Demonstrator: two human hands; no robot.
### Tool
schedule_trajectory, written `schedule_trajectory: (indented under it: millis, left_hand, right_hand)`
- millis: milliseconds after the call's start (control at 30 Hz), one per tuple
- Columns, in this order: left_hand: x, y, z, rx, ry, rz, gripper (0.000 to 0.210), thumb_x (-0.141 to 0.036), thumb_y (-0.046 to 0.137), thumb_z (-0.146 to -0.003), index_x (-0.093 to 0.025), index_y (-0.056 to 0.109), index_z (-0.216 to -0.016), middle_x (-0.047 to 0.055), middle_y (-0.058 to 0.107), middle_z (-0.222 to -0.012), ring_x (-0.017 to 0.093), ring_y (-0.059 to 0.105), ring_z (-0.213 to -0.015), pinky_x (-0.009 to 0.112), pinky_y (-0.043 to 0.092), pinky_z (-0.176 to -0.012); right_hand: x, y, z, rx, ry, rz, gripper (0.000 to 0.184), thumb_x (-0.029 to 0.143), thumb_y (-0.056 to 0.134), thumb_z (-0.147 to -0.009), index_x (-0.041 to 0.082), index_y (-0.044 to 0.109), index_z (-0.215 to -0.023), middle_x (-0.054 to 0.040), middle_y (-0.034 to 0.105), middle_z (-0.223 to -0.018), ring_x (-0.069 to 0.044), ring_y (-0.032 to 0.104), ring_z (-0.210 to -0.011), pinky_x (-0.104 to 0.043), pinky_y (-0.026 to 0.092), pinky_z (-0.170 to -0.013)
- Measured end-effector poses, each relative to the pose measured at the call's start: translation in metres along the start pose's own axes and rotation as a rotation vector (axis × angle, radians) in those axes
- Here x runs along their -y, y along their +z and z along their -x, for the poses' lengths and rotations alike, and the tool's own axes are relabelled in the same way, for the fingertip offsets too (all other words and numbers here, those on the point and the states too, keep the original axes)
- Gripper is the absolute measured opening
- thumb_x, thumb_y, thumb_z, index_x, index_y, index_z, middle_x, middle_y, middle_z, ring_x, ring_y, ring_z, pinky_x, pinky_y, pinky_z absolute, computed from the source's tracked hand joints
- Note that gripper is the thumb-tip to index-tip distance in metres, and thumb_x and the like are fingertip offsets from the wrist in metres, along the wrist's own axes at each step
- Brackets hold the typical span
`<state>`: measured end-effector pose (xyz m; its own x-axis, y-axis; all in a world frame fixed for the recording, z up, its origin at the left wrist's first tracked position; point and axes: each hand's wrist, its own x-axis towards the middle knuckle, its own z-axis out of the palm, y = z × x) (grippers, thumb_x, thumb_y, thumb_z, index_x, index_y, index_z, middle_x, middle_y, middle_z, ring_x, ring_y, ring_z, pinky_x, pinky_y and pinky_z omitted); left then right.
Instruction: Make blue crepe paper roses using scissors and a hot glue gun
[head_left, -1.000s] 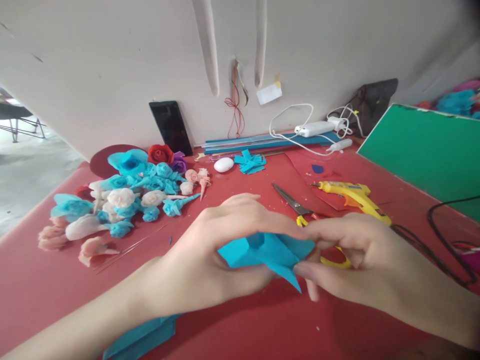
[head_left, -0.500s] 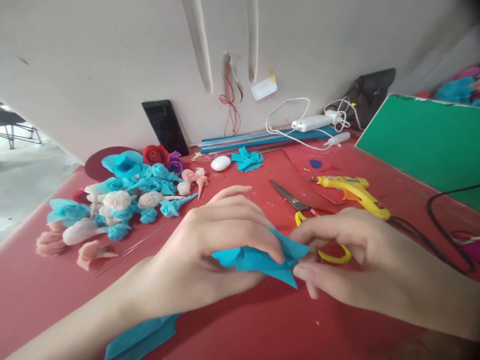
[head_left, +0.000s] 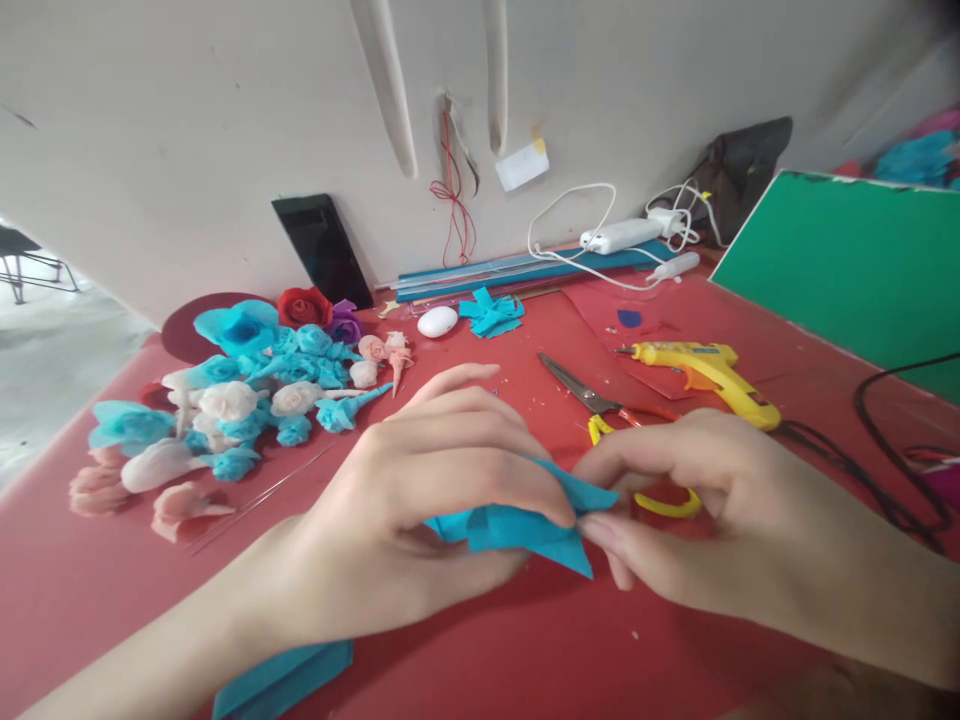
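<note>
A folded piece of blue crepe paper (head_left: pixel 525 530) is held between both hands above the red table. My left hand (head_left: pixel 435 500) curls over it from the left, its index finger pressing the paper and the thumb beneath. My right hand (head_left: pixel 697 520) pinches the paper's right edge between thumb and fingertips. Just past the right fingers lie scissors (head_left: pixel 589 390) with yellow and red handles, partly hidden by that hand. Under my left forearm a larger folded blue sheet (head_left: pixel 289 680) rests on the table.
Paper flowers (head_left: pixel 277 370) in blue, white, pink and red are heaped at the left. A yellow glue gun (head_left: pixel 705 375) lies at the right, before a green board (head_left: pixel 847 270). A phone (head_left: pixel 322 250) leans against the wall; cut blue strips (head_left: pixel 491 313) lie near a white egg-shaped object (head_left: pixel 437 321).
My right thumb has slid slightly left along the paper, closer to the left index fingertip. The whole view has shifted a little; both hands still grip the crepe paper.
</note>
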<state>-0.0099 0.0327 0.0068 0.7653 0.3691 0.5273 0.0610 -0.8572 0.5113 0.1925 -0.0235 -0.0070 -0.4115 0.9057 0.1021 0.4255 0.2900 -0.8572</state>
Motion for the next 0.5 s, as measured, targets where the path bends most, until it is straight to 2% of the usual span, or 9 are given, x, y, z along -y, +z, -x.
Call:
schedule_trajectory:
  millis: [233,400,500]
  left_hand:
    - [-0.0004,0.0013,-0.001,-0.002,-0.006,-0.005,0.012,-0.012,0.064,-0.074,-0.022,0.064,-0.081,-0.002,0.072,-0.076,0.015,0.065,-0.074,0.038,0.038,-0.103]
    - [-0.0009,0.0012,0.0,-0.02,-0.012,-0.054,0.009,-0.014,0.065,-0.075,-0.021,0.065,-0.08,-0.002,0.071,-0.073,0.014,0.065,-0.073,0.035,0.038,-0.103]
    - [-0.0011,0.0013,0.0001,-0.02,-0.007,-0.075,0.006,-0.018,0.065,-0.076,-0.022,0.065,-0.081,-0.002,0.07,-0.072,0.014,0.065,-0.072,0.035,0.038,-0.103]
  right_hand:
    - [0.0003,0.0017,0.0052,-0.059,-0.001,0.059,0.003,0.022,0.062,-0.079,0.024,0.063,-0.077,0.0077,0.062,-0.059,-0.005,0.057,-0.053,-0.011,0.044,-0.05]
    - [0.0022,0.0019,0.0022,-0.109,-0.107,0.139,0.007,0.017,0.061,-0.077,0.023,0.064,-0.075,0.008,0.062,-0.06,-0.003,0.056,-0.052,-0.009,0.042,-0.05]
    - [0.0037,0.0022,0.0032,-0.105,-0.118,0.169,0.005,0.019,0.06,-0.08,0.023,0.062,-0.077,0.0086,0.061,-0.061,-0.003,0.054,-0.052,-0.008,0.042,-0.05]
